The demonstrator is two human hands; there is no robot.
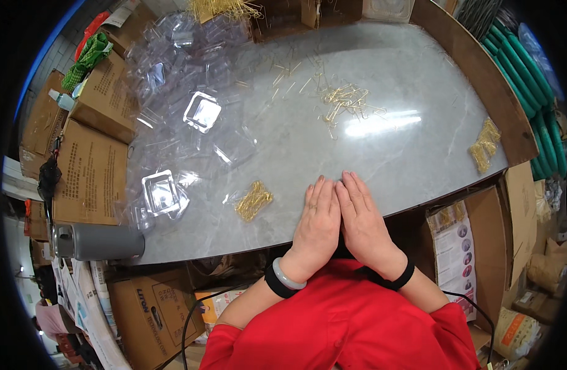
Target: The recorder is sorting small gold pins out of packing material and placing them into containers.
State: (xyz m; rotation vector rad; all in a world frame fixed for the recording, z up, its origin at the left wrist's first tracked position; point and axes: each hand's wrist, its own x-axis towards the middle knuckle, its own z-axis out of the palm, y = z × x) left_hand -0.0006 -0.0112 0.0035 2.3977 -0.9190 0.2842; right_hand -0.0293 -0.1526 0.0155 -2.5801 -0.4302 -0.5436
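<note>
A: Nearest — left hand (315,225) and right hand (362,222) lie flat, side by side and touching, on the grey surface (419,154); fingers straight, pressed together, holding nothing.

B: And the closest item?

A: A packet of gold clips (253,200), just left of the left hand. Farther — loose gold clips (344,100) at mid-surface, clear plastic trays (197,117) heaped far left.

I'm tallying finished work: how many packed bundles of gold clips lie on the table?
2: one bundle left of the left hand, another bundle at the table's right edge. Loose clips lie mid-table; more may hide under the clear trays.
</note>
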